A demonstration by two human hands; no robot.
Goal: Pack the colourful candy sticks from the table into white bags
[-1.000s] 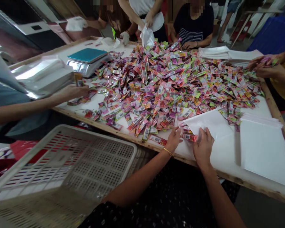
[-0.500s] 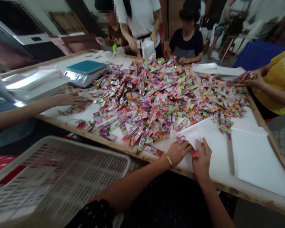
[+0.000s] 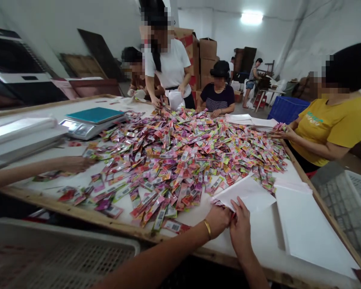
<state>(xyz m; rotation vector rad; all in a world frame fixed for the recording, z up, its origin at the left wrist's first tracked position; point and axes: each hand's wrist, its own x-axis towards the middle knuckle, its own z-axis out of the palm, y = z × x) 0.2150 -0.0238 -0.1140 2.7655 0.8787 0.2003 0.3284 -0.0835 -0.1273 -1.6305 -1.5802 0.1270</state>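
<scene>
Hands drawn closer together than a second ago, view tipped up toward the room. Left of the fingers, a ribbed plastic crate (image 3: 63,257), matte and pale. Left hand (image 3: 218,220), gold bangle at the wrist, curled shut over a small bunch of glossy sachets (image 3: 225,205), mostly hidden. Right hand (image 3: 240,230) touching it, fingers (image 3: 240,208) half bent, pinning the mouth of a thin white bag (image 3: 248,194) flat on the tabletop (image 3: 267,237). Beyond the fingers, a crinkly heap of pink, green and purple sachets (image 3: 183,156); right of them, smooth white bags (image 3: 307,233).
</scene>
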